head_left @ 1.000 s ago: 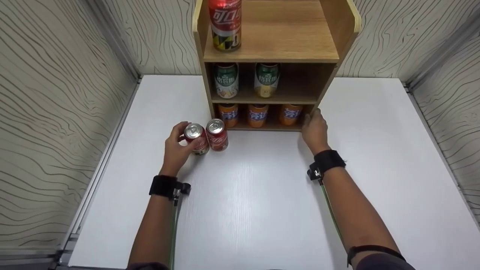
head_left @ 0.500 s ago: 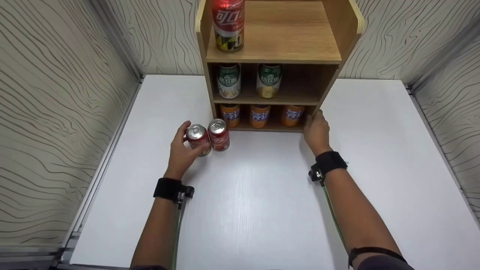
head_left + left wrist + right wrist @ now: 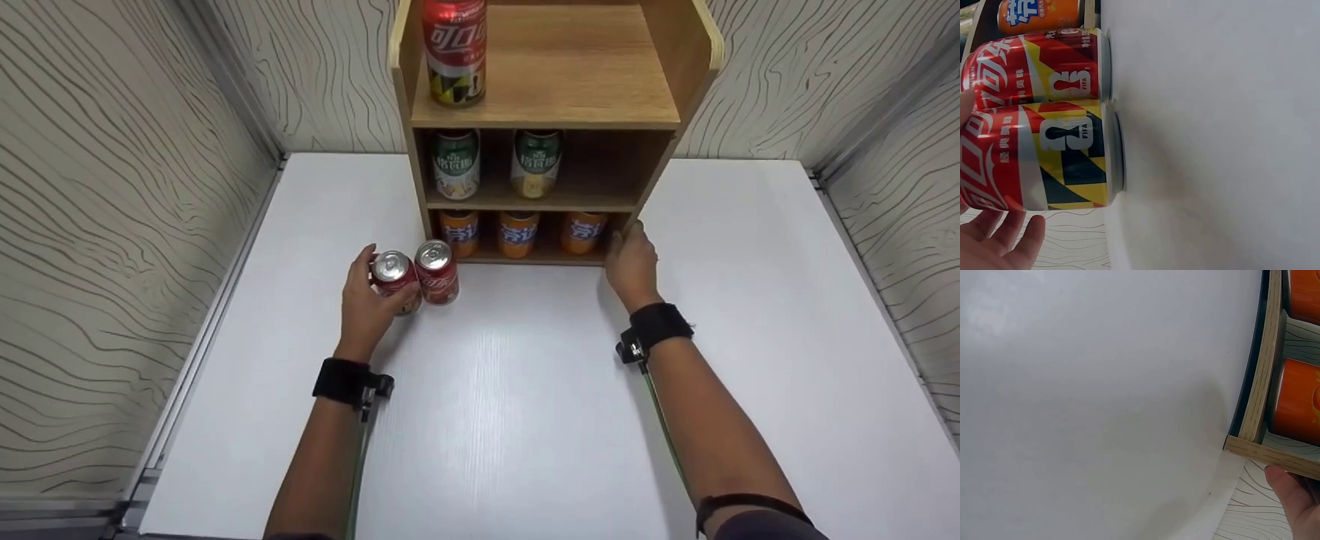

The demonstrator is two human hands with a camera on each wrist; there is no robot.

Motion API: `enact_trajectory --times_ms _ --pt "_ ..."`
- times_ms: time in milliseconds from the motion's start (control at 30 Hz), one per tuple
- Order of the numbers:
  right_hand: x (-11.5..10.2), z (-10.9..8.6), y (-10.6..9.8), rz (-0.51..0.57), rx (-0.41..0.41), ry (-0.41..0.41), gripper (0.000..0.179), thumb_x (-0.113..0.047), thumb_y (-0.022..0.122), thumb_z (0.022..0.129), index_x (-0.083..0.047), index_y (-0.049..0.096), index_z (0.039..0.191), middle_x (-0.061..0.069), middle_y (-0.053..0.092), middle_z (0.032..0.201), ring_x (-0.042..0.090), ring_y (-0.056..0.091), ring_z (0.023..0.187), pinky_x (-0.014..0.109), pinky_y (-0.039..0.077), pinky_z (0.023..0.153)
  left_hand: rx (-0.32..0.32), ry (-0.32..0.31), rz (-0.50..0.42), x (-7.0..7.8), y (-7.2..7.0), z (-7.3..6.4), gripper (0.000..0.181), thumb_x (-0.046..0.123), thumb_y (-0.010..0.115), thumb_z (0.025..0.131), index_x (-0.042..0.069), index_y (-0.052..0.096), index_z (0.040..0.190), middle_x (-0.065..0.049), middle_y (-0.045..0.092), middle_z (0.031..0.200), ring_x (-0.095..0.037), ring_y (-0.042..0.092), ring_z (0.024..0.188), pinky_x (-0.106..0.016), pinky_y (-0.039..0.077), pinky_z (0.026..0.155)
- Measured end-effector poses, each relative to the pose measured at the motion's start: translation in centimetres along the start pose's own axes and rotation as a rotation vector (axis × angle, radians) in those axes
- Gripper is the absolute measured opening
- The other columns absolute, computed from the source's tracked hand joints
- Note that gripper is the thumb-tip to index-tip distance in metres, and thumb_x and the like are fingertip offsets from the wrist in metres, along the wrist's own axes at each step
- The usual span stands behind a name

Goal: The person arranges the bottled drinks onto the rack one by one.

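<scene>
In the head view, a red cola can (image 3: 392, 268) stands upright on the white table, left of the shelf's front. My left hand (image 3: 367, 304) holds it, thumb across its front and fingers round its far left side. A second red cola can (image 3: 438, 277) stands right beside it, near the shelf's lower left corner. In the left wrist view, the held can's base (image 3: 1114, 160) is at the tabletop. My right hand (image 3: 634, 266) is against the outside of the wooden shelf's (image 3: 544, 199) lower right side; its thumb (image 3: 1283, 481) touches the side panel in the right wrist view.
Another red can (image 3: 456, 56) stands on the shelf's top level. Two green-and-white cans (image 3: 456, 169) stand on the middle level, and three orange cans (image 3: 517, 236) on the bottom. Patterned wall panels (image 3: 112, 247) enclose the table (image 3: 495, 405).
My left wrist has moved slightly right, and the thumb reaches further across the front of the can. The view has shifted a little. Both table cans and my right hand stay in place.
</scene>
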State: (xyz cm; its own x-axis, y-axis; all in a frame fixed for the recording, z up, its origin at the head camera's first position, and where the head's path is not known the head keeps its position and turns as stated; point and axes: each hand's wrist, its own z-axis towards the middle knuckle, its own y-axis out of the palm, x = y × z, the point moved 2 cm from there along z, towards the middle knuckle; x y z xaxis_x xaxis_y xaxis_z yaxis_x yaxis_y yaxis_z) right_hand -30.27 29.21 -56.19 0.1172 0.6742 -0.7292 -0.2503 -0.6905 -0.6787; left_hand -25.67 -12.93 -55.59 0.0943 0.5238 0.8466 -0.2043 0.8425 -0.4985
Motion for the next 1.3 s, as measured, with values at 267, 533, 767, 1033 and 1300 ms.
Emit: enact_trajectory --times_ms 267,533,767,1033,1300 --pt "-0.05 0.00 -0.08 0.011 0.010 -0.001 0.041 -0.018 0.038 0.112 0.010 0.046 0.141 0.035 0.061 0.134 0.049 0.062 0.126 0.060 0.052 0.101 -0.003 -0.004 0.008 0.26 -0.07 0.07 0.081 0.023 0.091 0.080 -0.001 0.050 0.146 -0.022 0.059 0.143 -0.037 0.058 0.135 -0.051 0.046 0.116" --pt "-0.14 0.14 -0.08 0.002 0.022 -0.022 0.039 -0.017 0.038 0.112 0.010 0.047 0.139 0.034 0.062 0.132 0.047 0.064 0.122 0.058 0.053 0.094 -0.026 -0.026 0.014 0.46 -0.07 0.31 0.080 0.023 0.089 0.081 0.000 0.049 0.146 -0.021 0.058 0.144 -0.036 0.057 0.136 -0.052 0.047 0.115" --pt "0.10 -0.04 0.17 -0.001 0.009 -0.023 0.037 -0.016 0.039 0.112 0.010 0.048 0.138 0.033 0.062 0.130 0.047 0.064 0.120 0.057 0.053 0.095 -0.024 -0.033 -0.005 0.23 -0.04 0.16 0.078 0.020 0.090 0.078 0.000 0.052 0.144 -0.020 0.059 0.142 -0.035 0.058 0.132 -0.051 0.049 0.112" --pt "0.09 -0.13 0.15 -0.003 0.014 -0.024 0.037 -0.015 0.038 0.112 0.010 0.048 0.138 0.032 0.062 0.130 0.047 0.064 0.120 0.058 0.053 0.096 -0.026 -0.023 -0.012 0.15 -0.15 0.27 0.077 0.019 0.092 0.077 -0.001 0.054 0.141 -0.022 0.061 0.140 -0.038 0.061 0.130 -0.052 0.049 0.111" --pt "-0.04 -0.16 0.07 -0.008 0.030 -0.026 0.035 -0.014 0.039 0.112 0.010 0.049 0.136 0.033 0.062 0.130 0.049 0.063 0.123 0.060 0.052 0.099 0.021 -0.002 0.004 0.19 -0.35 0.40 0.075 0.017 0.092 0.075 -0.003 0.058 0.139 -0.024 0.065 0.137 -0.038 0.064 0.124 -0.052 0.053 0.105"
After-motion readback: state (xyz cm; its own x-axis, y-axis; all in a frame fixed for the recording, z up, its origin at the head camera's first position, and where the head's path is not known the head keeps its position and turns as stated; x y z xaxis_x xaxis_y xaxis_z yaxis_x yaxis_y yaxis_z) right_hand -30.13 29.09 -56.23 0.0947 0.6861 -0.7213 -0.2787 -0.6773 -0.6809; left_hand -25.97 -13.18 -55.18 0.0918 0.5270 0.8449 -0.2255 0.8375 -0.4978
